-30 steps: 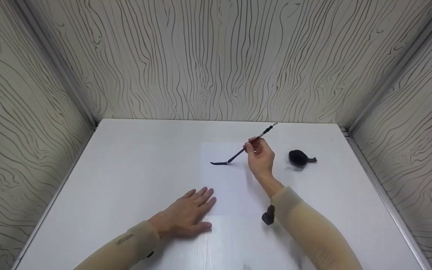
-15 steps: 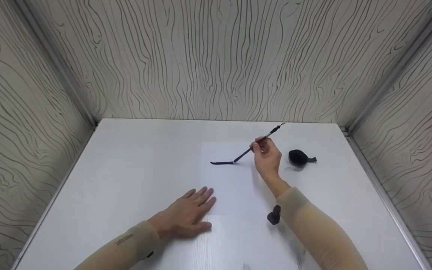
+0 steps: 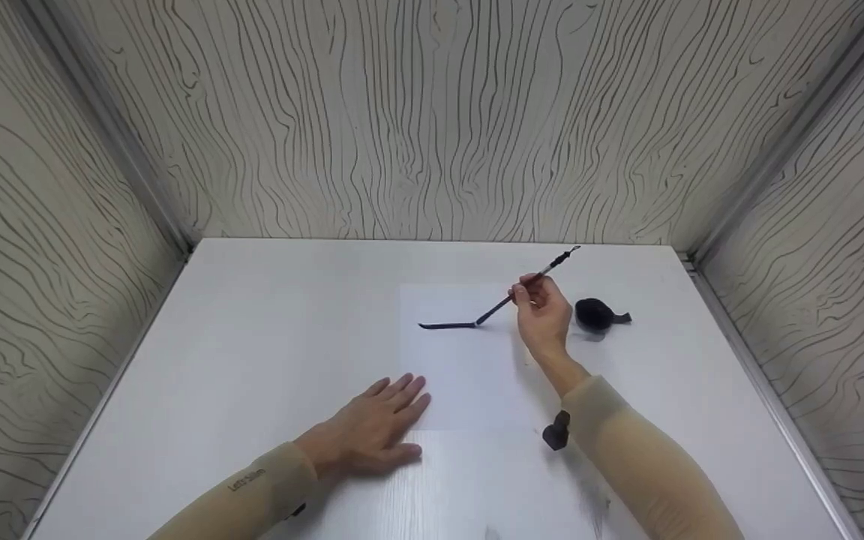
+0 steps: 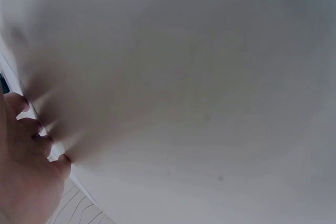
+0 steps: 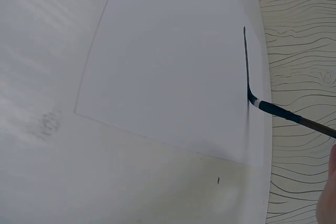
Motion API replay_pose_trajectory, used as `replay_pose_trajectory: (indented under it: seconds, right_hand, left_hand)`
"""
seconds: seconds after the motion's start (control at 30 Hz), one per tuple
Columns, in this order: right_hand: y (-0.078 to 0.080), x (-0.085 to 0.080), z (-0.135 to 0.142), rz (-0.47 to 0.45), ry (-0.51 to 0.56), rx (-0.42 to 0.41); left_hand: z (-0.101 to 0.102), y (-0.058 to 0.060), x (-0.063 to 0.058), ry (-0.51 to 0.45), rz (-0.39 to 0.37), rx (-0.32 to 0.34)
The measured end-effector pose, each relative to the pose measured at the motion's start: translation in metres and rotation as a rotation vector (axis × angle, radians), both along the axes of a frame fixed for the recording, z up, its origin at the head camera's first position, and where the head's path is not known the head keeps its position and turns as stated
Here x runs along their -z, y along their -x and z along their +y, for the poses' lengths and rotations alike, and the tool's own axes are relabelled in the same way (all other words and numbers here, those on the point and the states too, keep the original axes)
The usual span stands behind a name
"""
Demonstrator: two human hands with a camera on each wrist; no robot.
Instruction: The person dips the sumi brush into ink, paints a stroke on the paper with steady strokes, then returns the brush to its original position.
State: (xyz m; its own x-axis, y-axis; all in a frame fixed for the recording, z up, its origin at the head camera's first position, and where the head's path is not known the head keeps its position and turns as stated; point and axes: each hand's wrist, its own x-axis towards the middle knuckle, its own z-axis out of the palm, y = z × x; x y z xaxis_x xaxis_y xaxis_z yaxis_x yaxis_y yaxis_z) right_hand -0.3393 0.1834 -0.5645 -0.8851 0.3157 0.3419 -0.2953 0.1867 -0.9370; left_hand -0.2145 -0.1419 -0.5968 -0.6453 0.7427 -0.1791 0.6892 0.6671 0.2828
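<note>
Pinched in my right hand [image 3: 544, 319] is a slim dark paintbrush [image 3: 493, 310], slanted with its loop end up and to the right. In the right wrist view the bent tip of the brush [image 5: 251, 96] touches a white sheet of paper [image 5: 168, 66]. A black line [image 3: 443, 326] runs leftward from the tip across the upper part of the paper. My left hand [image 3: 376, 424] lies flat, fingers spread, its fingertips on the paper's lower left edge. The left wrist view shows those fingers [image 4: 34, 129] from the side.
Just right of my right hand stands a small black bowl [image 3: 595, 315] with a short handle and a dark smear beneath it. The white table [image 3: 252, 315] is bounded by wood-grain panels [image 3: 432, 120] behind and at both sides. Dark smudges [image 5: 48, 124] mark the tabletop.
My right hand has moved to the right with the brush, and the black line has grown longer to the right. My left hand has stayed in place.
</note>
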Motion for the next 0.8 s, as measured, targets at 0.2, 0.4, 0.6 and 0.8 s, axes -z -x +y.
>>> replay_pose_trajectory:
  seconds: [0.2,0.4,0.6,0.8]
  right_hand:
    - [-0.0009,0.0007,0.0049,0.007,0.001,-0.006]
    - [-0.0034,-0.0001,0.008,0.022,0.016,-0.014]
    - [-0.0059,-0.0004,0.0091,0.037,0.032,-0.008]
    - [-0.0072,-0.0027,0.009,0.057,0.058,0.002]
  left_hand:
    - [0.0005,0.0001,0.0001,0.0,-0.021,-0.011]
    - [0.0005,0.001,0.0014,0.009,-0.03,-0.019]
    - [0.001,0.001,0.0016,0.007,-0.028,-0.017]
    - [0.0011,0.0021,0.0026,0.012,-0.018,-0.005]
